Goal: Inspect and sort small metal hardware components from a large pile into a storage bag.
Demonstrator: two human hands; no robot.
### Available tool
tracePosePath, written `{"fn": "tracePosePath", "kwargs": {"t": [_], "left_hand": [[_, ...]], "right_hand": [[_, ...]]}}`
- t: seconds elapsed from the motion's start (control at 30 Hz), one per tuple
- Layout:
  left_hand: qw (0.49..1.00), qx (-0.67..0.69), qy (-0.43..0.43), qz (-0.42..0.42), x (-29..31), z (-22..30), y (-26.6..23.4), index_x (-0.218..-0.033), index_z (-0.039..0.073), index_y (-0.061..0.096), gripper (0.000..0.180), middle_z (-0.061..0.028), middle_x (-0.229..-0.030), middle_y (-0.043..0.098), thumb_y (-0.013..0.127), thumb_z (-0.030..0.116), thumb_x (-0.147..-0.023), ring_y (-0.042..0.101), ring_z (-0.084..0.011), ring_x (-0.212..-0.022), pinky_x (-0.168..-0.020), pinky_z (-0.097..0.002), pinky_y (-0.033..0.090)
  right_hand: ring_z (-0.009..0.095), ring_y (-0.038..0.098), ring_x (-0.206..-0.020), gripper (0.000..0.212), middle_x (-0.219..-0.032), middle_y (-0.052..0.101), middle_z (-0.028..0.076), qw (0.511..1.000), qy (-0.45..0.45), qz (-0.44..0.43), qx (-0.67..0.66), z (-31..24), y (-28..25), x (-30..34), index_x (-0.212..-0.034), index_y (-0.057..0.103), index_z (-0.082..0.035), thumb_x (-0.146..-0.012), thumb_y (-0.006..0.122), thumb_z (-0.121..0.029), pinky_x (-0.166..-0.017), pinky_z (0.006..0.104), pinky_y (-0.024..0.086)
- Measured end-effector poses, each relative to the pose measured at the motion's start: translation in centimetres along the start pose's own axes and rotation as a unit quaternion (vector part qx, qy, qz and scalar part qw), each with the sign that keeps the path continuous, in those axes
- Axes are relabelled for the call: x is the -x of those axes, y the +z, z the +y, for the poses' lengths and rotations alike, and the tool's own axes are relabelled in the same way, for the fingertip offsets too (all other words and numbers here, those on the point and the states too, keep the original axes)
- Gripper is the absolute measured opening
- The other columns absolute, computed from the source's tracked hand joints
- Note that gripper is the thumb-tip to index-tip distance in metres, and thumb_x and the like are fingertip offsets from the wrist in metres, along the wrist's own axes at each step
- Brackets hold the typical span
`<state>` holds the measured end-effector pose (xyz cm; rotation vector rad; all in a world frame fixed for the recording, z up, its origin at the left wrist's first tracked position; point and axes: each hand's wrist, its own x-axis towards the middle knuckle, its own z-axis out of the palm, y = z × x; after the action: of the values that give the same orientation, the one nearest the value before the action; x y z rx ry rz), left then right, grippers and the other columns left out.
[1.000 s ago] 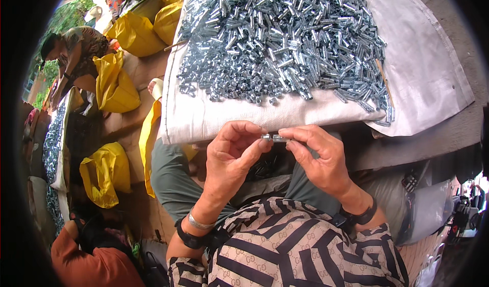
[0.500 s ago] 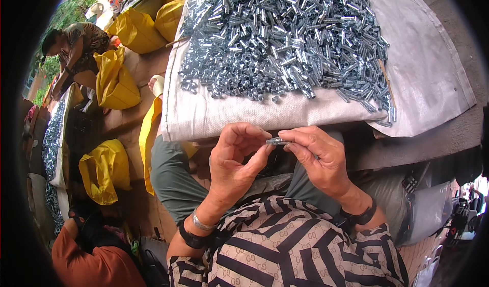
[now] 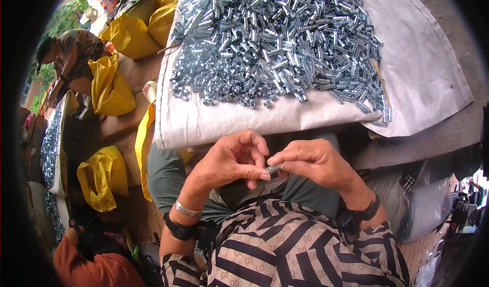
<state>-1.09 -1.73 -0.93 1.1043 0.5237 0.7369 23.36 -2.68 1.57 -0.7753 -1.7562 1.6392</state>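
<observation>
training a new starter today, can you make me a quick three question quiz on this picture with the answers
1. True or false: the right hand pinches a small metal part.

2. Multiple choice: seen from the wearer, the yellow bags are on which side of the sheet?
A) right
B) left
C) both sides

3. Fill the blank: the big pile of metal pieces lies on a sheet coloured ____.

Key: 1. True. 2. B. 3. White.

Left grip (image 3: 228, 160) curled beside pinching right grip (image 3: 320, 163).
</observation>
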Motion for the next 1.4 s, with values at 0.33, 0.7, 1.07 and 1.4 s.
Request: {"fn": "tracePosePath", "kwargs": {"t": [0.33, 0.7, 1.07, 1.4], "left_hand": [[0.718, -0.592, 0.167, 0.325, -6.7, -0.7, 0.9, -0.098, 0.008, 0.066, 0.017, -0.0067, -0.081, 0.065, 0.074, 0.013, -0.083, 0.063, -0.0215, -0.064, -0.057, -0.0340, 0.049], [0.611, -0.677, 0.236, 0.336, -7.5, -1.4, 0.7, -0.096, 0.010, 0.063, 0.010, -0.0067, -0.088, 0.063, 0.067, 0.012, -0.087, 0.064, -0.0304, -0.070, -0.064, -0.0405, 0.051], [0.769, -0.462, 0.274, 0.347, -6.7, -0.8, 1.4, -0.099, 0.003, 0.071, 0.016, -0.0075, -0.093, 0.069, 0.069, -0.003, -0.084, 0.069, -0.0151, -0.077, -0.069, -0.0263, 0.055], [0.862, -0.386, 0.195, 0.267, -5.9, -3.2, 4.7, -0.099, 0.002, 0.071, 0.016, -0.0070, -0.094, 0.067, 0.072, -0.001, -0.083, 0.069, -0.0127, -0.078, -0.067, -0.0239, 0.054]], "right_hand": [[0.032, 0.062, -0.089, 0.029, -0.092, 0.065, 0.012, 0.793, -0.092, 0.345, 0.493, 3.9, -5.2, -4.5, -0.107, 0.061, -0.005, -0.080, 0.073, -0.009, -0.076, 0.0424, 0.049], [0.032, 0.063, -0.087, 0.025, -0.091, 0.065, 0.013, 0.762, -0.129, 0.343, 0.534, 3.8, -6.7, -3.8, -0.104, 0.066, -0.005, -0.080, 0.072, -0.004, -0.076, 0.0420, 0.050], [0.032, 0.064, -0.090, 0.025, -0.098, 0.065, 0.012, 0.794, -0.135, 0.395, 0.443, 3.7, -6.4, -1.5, -0.108, 0.065, -0.005, -0.083, 0.067, 0.001, -0.077, 0.0393, 0.052], [0.031, 0.060, -0.089, 0.032, -0.095, 0.063, 0.010, 0.702, -0.228, 0.334, 0.586, 5.8, -7.6, -1.6, -0.111, 0.064, -0.005, -0.081, 0.063, 0.004, -0.080, 0.0409, 0.048]]}}
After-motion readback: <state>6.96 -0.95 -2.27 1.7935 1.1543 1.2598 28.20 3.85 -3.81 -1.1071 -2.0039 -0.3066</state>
